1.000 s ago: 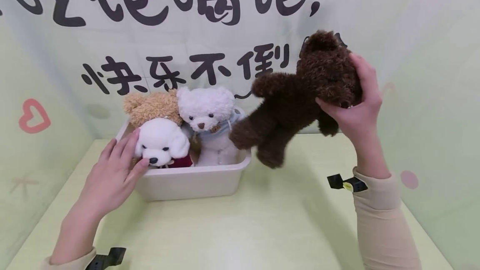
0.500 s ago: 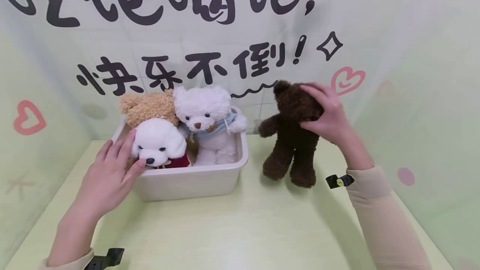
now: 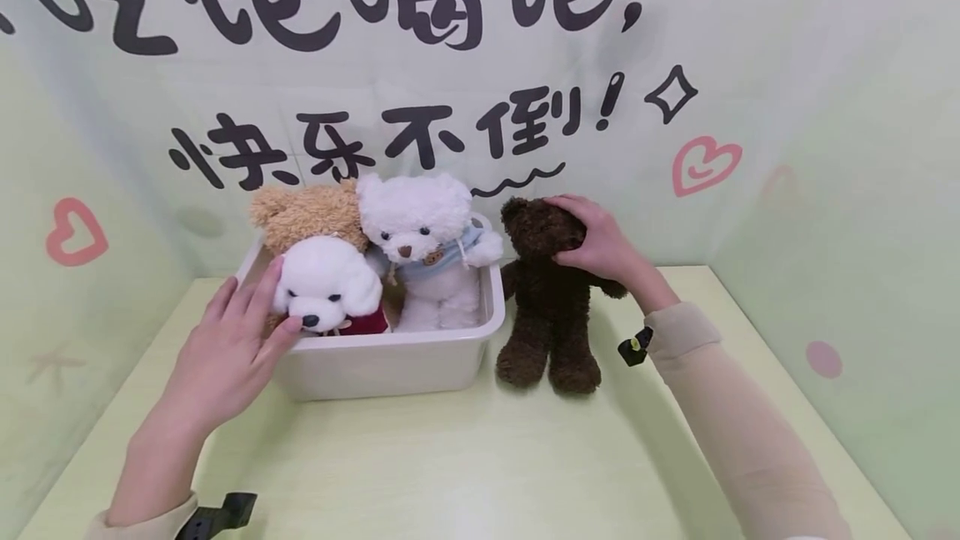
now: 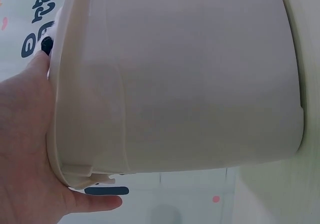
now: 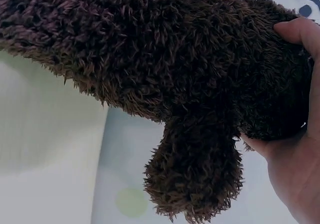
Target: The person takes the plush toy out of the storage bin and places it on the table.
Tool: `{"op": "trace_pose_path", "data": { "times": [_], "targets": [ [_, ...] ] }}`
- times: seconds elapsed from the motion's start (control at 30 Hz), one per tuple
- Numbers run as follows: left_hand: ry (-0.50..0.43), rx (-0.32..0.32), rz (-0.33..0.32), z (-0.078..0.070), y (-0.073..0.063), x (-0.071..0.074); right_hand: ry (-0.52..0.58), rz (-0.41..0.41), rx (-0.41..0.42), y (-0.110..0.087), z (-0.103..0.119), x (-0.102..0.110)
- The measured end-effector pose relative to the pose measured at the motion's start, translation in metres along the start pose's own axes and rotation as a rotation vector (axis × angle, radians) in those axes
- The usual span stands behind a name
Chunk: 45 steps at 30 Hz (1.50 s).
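Note:
My right hand [image 3: 603,244] grips a dark brown teddy bear [image 3: 551,307] by its head; in the right wrist view the thumb and fingers wrap the furry head [image 5: 280,78]. The bear is upright just right of a white plastic bin [image 3: 390,365], legs downward; I cannot tell whether its feet touch the table. My left hand [image 3: 225,348] lies over the bin's left front corner. Its fingers are extended, touching a white plush dog [image 3: 326,277] in the bin. The left wrist view shows the hand [image 4: 30,134] along the bin's rim.
A white teddy bear [image 3: 420,219] in a blue top and a tan plush toy [image 3: 311,215] also sit in the bin. The bin stands on a pale table [image 3: 450,465]. A printed backdrop [image 3: 600,157] rises behind, with side walls left and right.
The right hand has brought the brown bear down and left, from tilted in the air to upright beside the bin. The left hand has stayed at the dog and bin.

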<state>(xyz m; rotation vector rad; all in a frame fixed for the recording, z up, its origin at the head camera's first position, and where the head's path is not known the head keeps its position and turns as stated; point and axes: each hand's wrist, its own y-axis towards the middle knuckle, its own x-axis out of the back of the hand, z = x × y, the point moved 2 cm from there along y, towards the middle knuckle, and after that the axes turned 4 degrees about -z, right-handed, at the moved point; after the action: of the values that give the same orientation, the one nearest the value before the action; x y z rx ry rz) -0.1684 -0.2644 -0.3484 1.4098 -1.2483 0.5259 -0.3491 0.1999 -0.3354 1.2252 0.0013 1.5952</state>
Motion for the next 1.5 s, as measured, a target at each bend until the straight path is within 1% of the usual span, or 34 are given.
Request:
{"op": "trace_pose_path", "data": {
  "times": [0.13, 0.47, 0.7, 0.93, 1.2, 1.33, 1.5],
  "targets": [
    [0.007, 0.0, -0.001, 0.0, 0.0, 0.0, 0.015, 0.025, -0.033, 0.004, -0.005, -0.01],
    [0.015, 0.0, -0.005, 0.0, -0.001, 0.002, 0.029, 0.011, -0.077, 0.01, -0.02, -0.027],
    [0.007, 0.019, 0.012, 0.0, 0.0, 0.003, 0.036, 0.006, -0.101, 0.015, -0.027, -0.038],
    [-0.007, 0.023, 0.016, -0.003, 0.002, 0.003, 0.059, -0.047, -0.128, 0.021, -0.031, -0.044],
    [0.008, 0.022, 0.008, -0.002, -0.001, 0.002, 0.064, -0.116, -0.102, 0.023, -0.034, -0.047],
    [0.009, 0.025, 0.008, -0.003, -0.002, 0.0, 0.053, -0.094, -0.122, 0.018, -0.036, -0.048],
    [0.012, 0.029, 0.011, -0.003, -0.002, 0.0, 0.029, -0.069, -0.091, 0.017, -0.036, -0.049]
  ]
}}
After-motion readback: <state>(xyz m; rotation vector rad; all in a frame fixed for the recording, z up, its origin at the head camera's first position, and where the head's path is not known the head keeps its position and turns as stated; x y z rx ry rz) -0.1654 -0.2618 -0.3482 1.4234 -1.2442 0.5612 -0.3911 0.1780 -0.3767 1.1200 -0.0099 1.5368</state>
